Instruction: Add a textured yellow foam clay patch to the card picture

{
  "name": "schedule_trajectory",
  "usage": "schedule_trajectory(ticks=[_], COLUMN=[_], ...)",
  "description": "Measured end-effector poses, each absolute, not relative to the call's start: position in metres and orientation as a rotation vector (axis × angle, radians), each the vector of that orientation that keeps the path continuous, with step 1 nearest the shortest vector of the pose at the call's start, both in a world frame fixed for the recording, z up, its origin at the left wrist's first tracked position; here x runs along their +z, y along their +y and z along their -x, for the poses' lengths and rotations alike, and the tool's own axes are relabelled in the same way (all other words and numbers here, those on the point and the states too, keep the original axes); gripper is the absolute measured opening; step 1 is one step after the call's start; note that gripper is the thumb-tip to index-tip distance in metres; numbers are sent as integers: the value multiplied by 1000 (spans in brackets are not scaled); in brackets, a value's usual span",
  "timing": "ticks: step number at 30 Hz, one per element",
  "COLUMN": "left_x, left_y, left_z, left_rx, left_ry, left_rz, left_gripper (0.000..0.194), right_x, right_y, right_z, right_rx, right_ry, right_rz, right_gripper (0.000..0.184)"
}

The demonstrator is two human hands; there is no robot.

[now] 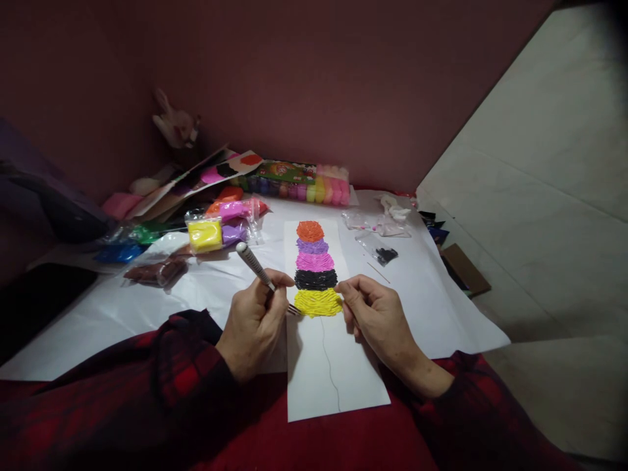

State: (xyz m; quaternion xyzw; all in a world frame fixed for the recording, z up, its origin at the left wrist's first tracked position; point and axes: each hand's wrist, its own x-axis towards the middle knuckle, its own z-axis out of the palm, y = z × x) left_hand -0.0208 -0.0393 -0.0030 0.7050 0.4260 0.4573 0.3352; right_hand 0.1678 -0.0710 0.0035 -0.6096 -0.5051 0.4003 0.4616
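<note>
My left hand [260,320] is closed round a fork [254,265] with a patterned handle, its tines low beside the left edge of the yellow band. On a white card [314,366] lie stacked bands of textured clay: orange [310,231], purple [313,246], pink [314,261], black [316,280] and yellow [318,303]. A thin wavy line runs down the card below them. At the right end of the black and yellow bands, my right hand [375,311] pinches with thumb and forefinger; anything between those fingertips is too small to make out.
Bagged clay, including a yellow block [205,235] and a brown piece [159,269], lies to the left. A pack of coloured clay [304,182] sits by the wall. On the right are a bag with black clay [385,254] and a thin stick [378,272].
</note>
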Motion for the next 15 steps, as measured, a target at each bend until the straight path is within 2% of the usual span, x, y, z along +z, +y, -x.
schedule_trajectory(ticks=[15], left_x=[-4], left_y=[-39], left_z=[19], left_rx=[1113], left_ry=[1146], left_rz=[-1870], left_gripper=[14], right_x=[4], right_y=[-72], right_z=[-168], right_rx=[973], right_ry=[-1254], right_rz=[1494], right_gripper=[28])
